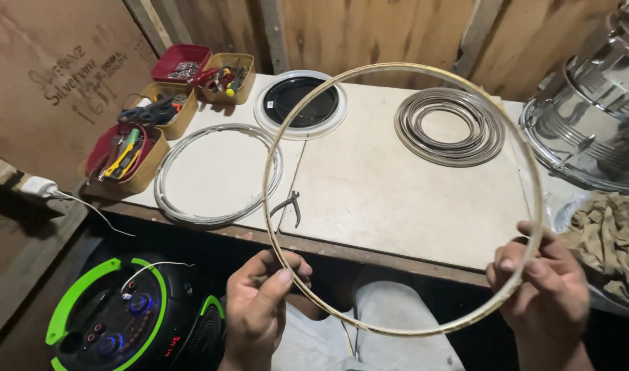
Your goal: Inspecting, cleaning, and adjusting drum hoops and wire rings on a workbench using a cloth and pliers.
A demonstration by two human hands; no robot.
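I hold a large thin pale hoop (369,69) upright over the workbench (397,199), both hands gripping its lower arc. My left hand (259,302) pinches the lower left of the hoop between thumb and fingers. My right hand (544,285) is closed around the lower right of it. Through the hoop I see small pliers (289,205) lying near the bench's front edge.
On the bench lie a white ring (215,172), a black disc in a white rim (300,103), and a coil of grey rings (448,127). Trays of tools (132,154) line the left edge. A shiny metal drum shell (589,117) and cloth (610,240) sit right; a green-trimmed speaker (122,316) below left.
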